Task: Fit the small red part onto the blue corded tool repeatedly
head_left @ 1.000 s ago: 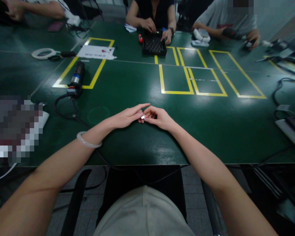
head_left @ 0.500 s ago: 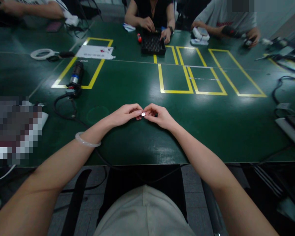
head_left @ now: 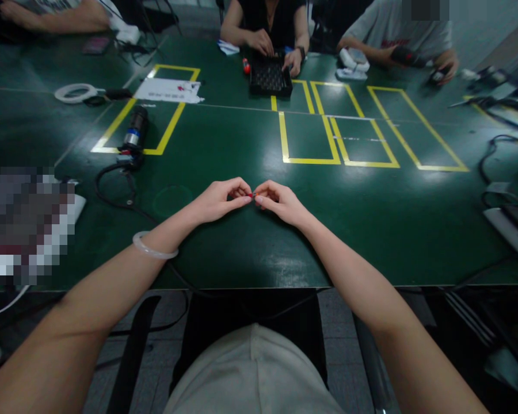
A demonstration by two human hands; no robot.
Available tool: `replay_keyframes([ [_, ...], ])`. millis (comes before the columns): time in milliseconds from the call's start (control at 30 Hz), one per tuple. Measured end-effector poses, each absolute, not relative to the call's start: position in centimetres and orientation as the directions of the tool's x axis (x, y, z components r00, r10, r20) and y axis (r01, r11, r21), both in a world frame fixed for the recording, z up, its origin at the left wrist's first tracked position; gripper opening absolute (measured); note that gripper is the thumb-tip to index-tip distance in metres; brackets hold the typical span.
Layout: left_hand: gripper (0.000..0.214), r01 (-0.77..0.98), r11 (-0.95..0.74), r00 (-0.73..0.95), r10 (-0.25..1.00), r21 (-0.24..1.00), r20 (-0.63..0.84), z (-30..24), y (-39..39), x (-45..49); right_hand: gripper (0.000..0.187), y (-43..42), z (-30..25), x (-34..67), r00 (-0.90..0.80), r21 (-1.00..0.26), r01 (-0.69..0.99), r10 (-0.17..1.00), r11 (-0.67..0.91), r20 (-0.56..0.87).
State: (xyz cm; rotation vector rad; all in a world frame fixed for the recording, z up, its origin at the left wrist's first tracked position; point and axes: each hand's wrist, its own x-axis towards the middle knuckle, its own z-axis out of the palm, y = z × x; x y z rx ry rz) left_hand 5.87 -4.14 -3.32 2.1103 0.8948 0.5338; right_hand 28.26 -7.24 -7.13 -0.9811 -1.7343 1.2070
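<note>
Small red-and-dark piece [head_left: 253, 196], material unclear, sat well on the near side of the black rectangular tray [head_left: 270, 91]. Left hand [head_left: 223, 199] and right hand [head_left: 282, 201] pinched it, fingertips narrow on opposite ends, probably for steady two-sided control. Long axis seemed to run hand to hand; too small to tell which end led.

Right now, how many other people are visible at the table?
3: a person at upper left, a second person behind the black tray, and a third person at upper right. Others may be outside the picture.
</note>
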Motion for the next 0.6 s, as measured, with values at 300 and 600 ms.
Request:
replay_keyframes([
  [300, 0.028, 0.427, -0.567, 0.671, 0.721, 0.705, 0.174, -3.08, -4.62, 5.91, 0.030, -7.34, -6.86, 28.27, -0.386, -0.963, 0.155, 0.911, 0.220, 0.146],
  [600, 0.024, 0.388, -0.592, 0.674, 0.705, 0.707, 0.220, -3.21, -4.65, 5.99, 0.029, -7.38, -6.66, 28.31, -0.391, -0.965, 0.130, 0.906, 0.227, 0.161],
])
